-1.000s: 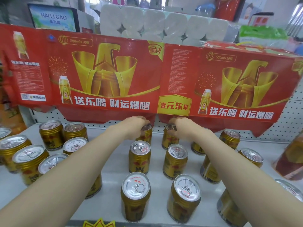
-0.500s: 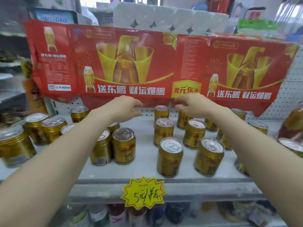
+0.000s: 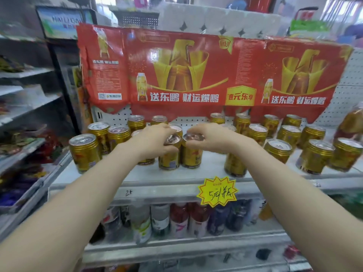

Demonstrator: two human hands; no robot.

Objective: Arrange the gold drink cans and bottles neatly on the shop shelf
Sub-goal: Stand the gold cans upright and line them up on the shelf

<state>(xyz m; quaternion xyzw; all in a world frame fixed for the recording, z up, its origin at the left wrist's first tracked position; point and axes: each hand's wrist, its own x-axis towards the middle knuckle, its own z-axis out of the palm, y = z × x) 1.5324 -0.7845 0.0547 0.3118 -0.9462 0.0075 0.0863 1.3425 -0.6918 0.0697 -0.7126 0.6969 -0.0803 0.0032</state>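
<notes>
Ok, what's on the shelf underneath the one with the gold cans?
A row of assorted bottles stands on the lower shelf: white, red and dark ones. Their caps are hidden behind the upper shelf front edge and the yellow price tag.

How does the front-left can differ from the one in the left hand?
The front-left can stands untouched; the held can is gripped at its top by the left hand. The front-left can stands at the shelf's left end; the held can mid-shelf, close beside a neighbour can. Both are gold, upright, on one shelf.
</notes>
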